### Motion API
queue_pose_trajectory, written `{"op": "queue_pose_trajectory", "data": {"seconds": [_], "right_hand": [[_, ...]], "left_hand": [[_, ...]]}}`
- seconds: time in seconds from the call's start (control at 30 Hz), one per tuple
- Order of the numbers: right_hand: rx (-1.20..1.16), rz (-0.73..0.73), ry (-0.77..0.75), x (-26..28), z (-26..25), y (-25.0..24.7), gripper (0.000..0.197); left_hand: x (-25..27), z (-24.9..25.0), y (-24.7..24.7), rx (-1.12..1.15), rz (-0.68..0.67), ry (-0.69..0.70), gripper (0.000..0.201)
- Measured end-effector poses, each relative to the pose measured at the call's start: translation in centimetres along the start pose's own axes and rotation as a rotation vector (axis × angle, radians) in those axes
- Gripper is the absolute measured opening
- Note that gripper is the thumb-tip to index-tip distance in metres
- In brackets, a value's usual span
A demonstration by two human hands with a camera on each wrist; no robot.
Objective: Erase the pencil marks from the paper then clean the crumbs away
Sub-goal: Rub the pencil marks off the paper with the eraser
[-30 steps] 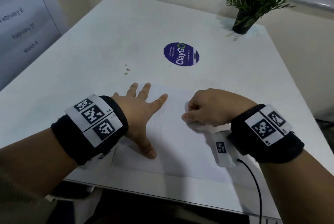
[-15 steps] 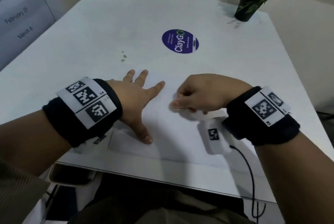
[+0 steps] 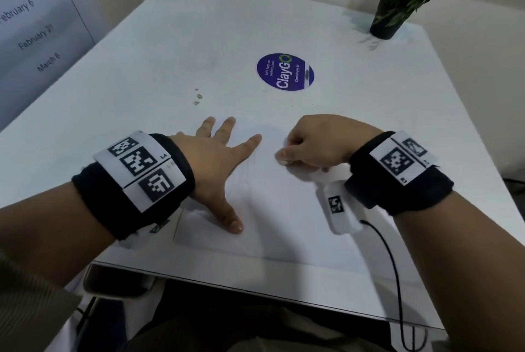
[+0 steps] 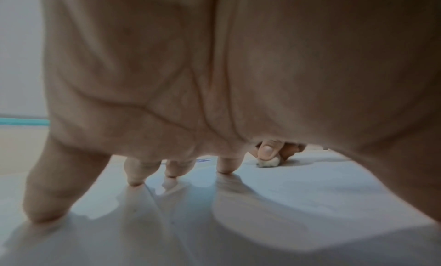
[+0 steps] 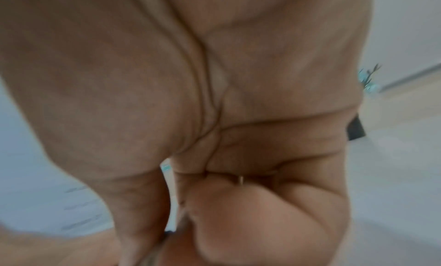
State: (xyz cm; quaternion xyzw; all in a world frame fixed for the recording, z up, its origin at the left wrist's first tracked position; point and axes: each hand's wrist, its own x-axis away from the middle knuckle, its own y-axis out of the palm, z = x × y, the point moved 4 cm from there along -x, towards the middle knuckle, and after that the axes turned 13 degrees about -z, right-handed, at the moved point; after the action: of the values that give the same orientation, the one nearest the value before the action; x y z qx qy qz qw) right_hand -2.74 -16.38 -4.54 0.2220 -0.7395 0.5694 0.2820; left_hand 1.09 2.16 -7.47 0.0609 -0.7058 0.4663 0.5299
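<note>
A white paper sheet (image 3: pixel 284 226) lies near the table's front edge, with faint pencil lines (image 3: pixel 250 181) at its middle. My left hand (image 3: pixel 227 169) lies spread flat on the sheet's left part, fingertips (image 4: pixel 134 181) pressing down. Just to the right, my right hand (image 3: pixel 287 157) is curled and pinches a small white eraser (image 4: pixel 268 162) against the paper. In the head view the eraser is almost hidden under the fingers. The right wrist view shows only my curled palm and fingers (image 5: pixel 250 213).
A round purple ClayGo sticker (image 3: pixel 285 71) sits on the white table (image 3: pixel 170 39) beyond the paper. Small greenish specks (image 3: pixel 198 97) lie left of the sticker. A potted plant (image 3: pixel 389 19) stands at the far right corner. A black cable (image 3: pixel 396 266) trails from my right wrist.
My right hand with the eraser has slid a little left, closer to my left index finger. The left hand stays spread on the paper.
</note>
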Motion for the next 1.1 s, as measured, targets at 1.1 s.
{"op": "queue_pose_trajectory", "data": {"seconds": [1.1], "right_hand": [[-1.861, 0.026, -0.406, 0.4, 0.9, 3.8, 0.041]], "left_hand": [[0.5, -0.3, 0.0, -0.064, 0.088, -0.009, 0.170]]}}
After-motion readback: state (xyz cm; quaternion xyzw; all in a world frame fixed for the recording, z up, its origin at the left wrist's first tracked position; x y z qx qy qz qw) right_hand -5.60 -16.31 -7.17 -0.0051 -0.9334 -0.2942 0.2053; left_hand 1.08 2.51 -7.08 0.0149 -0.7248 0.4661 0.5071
